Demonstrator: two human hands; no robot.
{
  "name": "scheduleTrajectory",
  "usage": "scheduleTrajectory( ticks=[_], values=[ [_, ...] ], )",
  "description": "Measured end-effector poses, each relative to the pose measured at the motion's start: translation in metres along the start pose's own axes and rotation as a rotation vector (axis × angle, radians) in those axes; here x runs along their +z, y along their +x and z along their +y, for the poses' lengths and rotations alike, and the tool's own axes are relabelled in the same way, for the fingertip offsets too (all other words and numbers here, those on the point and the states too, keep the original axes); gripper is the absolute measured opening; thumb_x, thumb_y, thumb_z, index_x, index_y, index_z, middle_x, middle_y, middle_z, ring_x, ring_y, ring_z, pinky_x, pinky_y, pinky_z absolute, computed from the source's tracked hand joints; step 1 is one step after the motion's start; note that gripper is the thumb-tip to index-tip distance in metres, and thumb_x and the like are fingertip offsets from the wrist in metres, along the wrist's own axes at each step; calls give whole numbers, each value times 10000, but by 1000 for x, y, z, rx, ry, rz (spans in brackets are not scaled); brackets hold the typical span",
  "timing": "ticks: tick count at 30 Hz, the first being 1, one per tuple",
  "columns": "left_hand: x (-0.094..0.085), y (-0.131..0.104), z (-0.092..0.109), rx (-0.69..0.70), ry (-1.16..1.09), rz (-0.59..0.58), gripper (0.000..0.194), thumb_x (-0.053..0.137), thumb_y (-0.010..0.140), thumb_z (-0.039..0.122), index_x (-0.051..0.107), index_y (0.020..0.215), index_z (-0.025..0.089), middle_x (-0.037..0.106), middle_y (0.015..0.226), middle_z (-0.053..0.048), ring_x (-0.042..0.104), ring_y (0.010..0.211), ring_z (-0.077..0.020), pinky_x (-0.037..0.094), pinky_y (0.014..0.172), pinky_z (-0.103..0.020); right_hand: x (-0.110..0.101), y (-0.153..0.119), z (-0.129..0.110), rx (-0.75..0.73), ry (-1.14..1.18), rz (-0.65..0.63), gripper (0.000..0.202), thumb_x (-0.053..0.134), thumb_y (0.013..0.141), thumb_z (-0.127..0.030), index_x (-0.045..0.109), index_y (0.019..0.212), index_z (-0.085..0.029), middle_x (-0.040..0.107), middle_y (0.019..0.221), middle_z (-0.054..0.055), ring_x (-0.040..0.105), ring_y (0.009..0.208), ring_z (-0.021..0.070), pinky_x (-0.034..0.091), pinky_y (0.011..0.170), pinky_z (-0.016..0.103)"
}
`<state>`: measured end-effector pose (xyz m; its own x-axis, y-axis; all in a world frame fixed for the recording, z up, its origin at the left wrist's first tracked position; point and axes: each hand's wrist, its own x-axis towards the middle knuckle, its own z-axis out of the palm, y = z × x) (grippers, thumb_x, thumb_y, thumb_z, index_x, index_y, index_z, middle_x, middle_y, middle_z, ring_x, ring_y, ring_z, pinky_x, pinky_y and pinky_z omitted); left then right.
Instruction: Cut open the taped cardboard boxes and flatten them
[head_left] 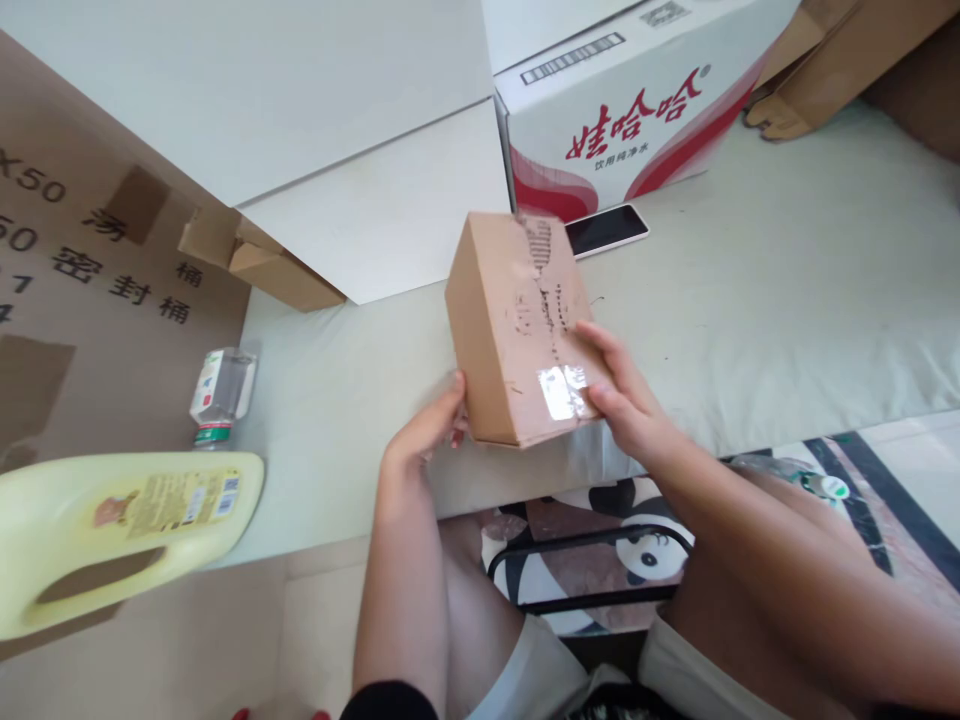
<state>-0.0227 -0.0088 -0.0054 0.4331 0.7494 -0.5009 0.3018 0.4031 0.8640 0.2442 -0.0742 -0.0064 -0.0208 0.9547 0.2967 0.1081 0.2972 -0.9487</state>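
Observation:
A small brown cardboard box [480, 340] is tilted between my two hands, over the front of a pale cloth-covered surface [750, 330]. My left hand [431, 415] grips its lower left edge, with some fingers hidden behind and under it. On the right, my right hand [622, 395] presses thumb and fingers against the printed face, beside a shiny patch of clear tape [559, 392]. Torn tape and smudged dark print run down that face. Behind the box lies a phone [609, 230] with a dark screen, partly covered by the box's corner.
A white and red carton [615, 150] and large white boxes [390, 210] stand at the back. To the left are a clear bottle [223, 390] on its side, a yellow jug [172, 500] and a big brown carton [97, 270]. A panda-patterned mat [645, 555] lies below.

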Motion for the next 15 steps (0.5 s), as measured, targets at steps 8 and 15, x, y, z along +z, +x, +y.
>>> scheduleTrajectory(
  ticks=[8, 15],
  values=[
    [-15, 9, 0, 477, 16, 537, 536, 617, 850, 717, 639, 1186, 300, 670, 1300, -94, 684, 1096, -235, 577, 772, -339, 5, 3, -12, -2, 51, -92, 383, 581, 948, -561, 611, 1218, -291, 538, 1545, 105, 430, 1494, 302, 370, 1200, 531],
    [-6, 9, 7, 796, 83, 607, 594, 628, 828, 733, 560, 1259, 330, 546, 1412, -82, 560, 1308, -281, 499, 1056, -416, 10, -2, -4, 41, 84, -184, 497, 396, 998, -640, 596, 1333, -332, 577, 1497, 71, 548, 1385, 280, 474, 1116, 489]
  ],
)
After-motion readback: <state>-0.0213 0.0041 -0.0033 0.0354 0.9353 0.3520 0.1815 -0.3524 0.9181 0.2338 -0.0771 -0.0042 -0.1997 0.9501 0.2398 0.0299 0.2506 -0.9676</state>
